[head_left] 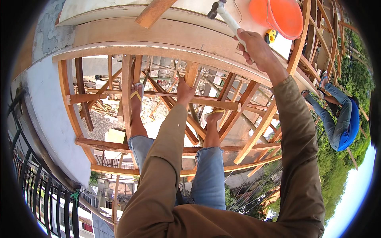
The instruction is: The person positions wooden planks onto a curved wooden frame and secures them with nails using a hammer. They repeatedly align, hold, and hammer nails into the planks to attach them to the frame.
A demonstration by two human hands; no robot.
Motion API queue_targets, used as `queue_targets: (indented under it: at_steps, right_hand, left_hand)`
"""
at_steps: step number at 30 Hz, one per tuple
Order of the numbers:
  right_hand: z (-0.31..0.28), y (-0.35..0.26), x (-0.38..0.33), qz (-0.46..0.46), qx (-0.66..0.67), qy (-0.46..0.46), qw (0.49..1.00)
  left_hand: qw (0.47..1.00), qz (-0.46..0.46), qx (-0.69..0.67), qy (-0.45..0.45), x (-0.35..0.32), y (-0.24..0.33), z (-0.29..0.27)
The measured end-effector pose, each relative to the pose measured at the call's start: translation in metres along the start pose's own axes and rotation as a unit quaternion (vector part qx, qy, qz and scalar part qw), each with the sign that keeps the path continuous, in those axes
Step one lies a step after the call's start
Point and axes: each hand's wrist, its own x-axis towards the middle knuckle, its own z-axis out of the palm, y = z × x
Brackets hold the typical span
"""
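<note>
My right hand (254,45) is raised at the upper right, closed round the pale handle of a hammer (228,18) whose dark metal head points up-left. Below it runs a wide curved wooden board (158,39). My left hand (185,92) reaches down to a thin wooden rail (222,104) in the timber frame and touches it. Its fingers are seen from behind, so its grip is hidden. I stand on the frame's beams in yellow sandals, left foot (137,97) and right foot (213,116).
An orange bucket (278,16) and a small yellow object (270,36) sit beyond my right hand. Another person in blue (341,119) crouches on the frame at the right. A black railing (35,190) runs at the lower left. Open gaps show ground far below.
</note>
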Motion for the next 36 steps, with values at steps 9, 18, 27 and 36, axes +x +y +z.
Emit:
queue_targets:
  at_steps: [9, 18, 27, 36]
  right_hand:
    - [0.032, 0.053, 0.016, 0.102, -0.132, -0.148, 0.975]
    - [0.028, 0.031, -0.004, 0.070, -0.037, -0.035, 0.996]
    - [0.034, 0.000, 0.006, -0.114, 0.057, 0.255, 0.958]
    - [0.038, 0.070, 0.005, 0.105, -0.058, -0.061, 0.991]
  left_hand:
    - [0.999, -0.018, 0.022, -0.024, -0.008, 0.004, 0.009]
    - [1.000, -0.010, -0.007, -0.015, 0.000, -0.004, 0.007]
    - [1.000, -0.019, -0.002, -0.008, 0.003, 0.009, 0.006]
    - [1.000, -0.013, 0.007, -0.026, -0.003, 0.012, 0.002]
